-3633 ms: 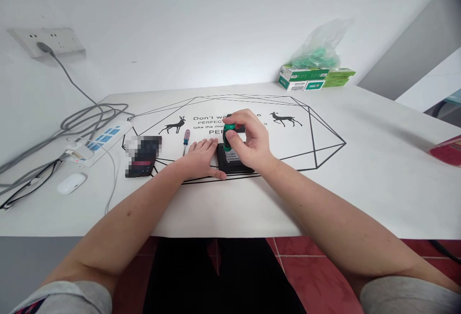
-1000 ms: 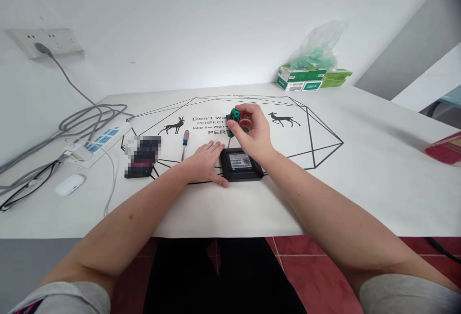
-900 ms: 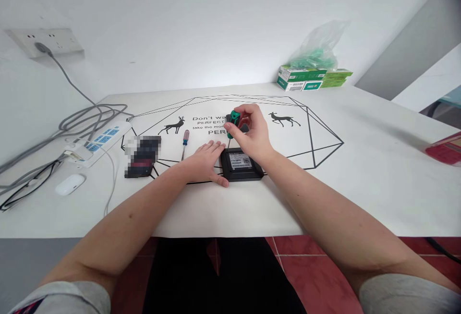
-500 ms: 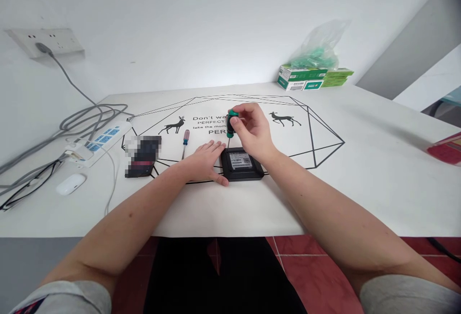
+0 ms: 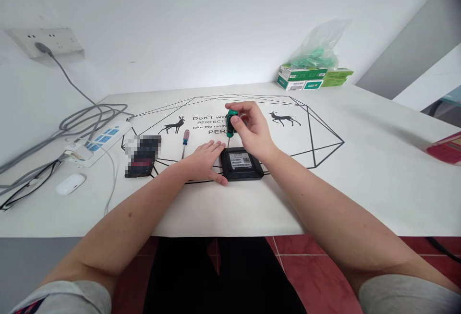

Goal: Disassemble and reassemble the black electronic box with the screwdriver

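Gripping one screwdriver (image 5: 229,127) of two

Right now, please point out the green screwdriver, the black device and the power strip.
Green screwdriver (image 5: 229,126), head view, on the handle.
Black device (image 5: 240,161), head view, on the label.
Power strip (image 5: 104,138), head view, on its sockets.

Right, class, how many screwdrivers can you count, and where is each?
2: a green-and-black-handled screwdriver in the right hand, and a purple-and-blue-handled screwdriver lying beside the left hand. More could be hidden.
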Motion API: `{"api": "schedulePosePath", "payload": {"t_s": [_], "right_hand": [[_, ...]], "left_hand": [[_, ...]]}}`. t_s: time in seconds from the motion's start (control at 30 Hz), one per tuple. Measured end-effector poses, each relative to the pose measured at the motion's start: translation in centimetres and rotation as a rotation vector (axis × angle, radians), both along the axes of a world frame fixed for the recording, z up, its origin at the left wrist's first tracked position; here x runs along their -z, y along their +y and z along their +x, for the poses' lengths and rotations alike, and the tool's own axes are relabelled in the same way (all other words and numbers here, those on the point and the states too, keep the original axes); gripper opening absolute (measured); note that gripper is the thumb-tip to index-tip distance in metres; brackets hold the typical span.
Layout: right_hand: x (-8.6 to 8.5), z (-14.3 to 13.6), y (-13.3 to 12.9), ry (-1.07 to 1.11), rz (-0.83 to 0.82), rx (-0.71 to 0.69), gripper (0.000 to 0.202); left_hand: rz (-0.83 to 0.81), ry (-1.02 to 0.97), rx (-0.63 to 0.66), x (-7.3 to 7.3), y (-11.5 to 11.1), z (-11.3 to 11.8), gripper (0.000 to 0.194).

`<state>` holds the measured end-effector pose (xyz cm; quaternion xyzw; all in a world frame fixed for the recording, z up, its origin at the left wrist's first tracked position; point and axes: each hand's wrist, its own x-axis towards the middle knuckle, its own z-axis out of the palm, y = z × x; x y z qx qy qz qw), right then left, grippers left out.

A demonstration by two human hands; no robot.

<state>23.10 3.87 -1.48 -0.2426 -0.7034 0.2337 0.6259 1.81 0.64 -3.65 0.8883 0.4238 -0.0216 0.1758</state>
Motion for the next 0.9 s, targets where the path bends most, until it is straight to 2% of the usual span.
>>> {"api": "schedulePosePath", "payload": {"t_s": [0.33,0.57,0.63,0.73,0.9], "right_hand": [[0.06,-0.24,0.23,0.079,-0.083,0.024,0.051],[-0.25,0.15,-0.28,0.069,-0.189,-0.221,0.039],[-0.35,0.26,-0.45,0.077,-0.215,-0.254,0.036],[-0.37,0.28,-0.52,0.073,-0.191,-0.227,0.036],[0.08,-0.03,0.07,0.05,-0.083,-0.078,0.041]], "left_hand": [[0.007,0.005,0.0,0.01,-0.04,0.07,0.149],[0.008,0.001,0.006,-0.01,0.01,0.0,0.148],[0.012,-0.001,0.011,0.03,0.04,-0.06,0.148],[0.022,-0.007,0.021,0.13,0.07,-0.12,0.148],[0.025,-0.001,0.025,0.18,0.1,-0.05,0.147]]}}
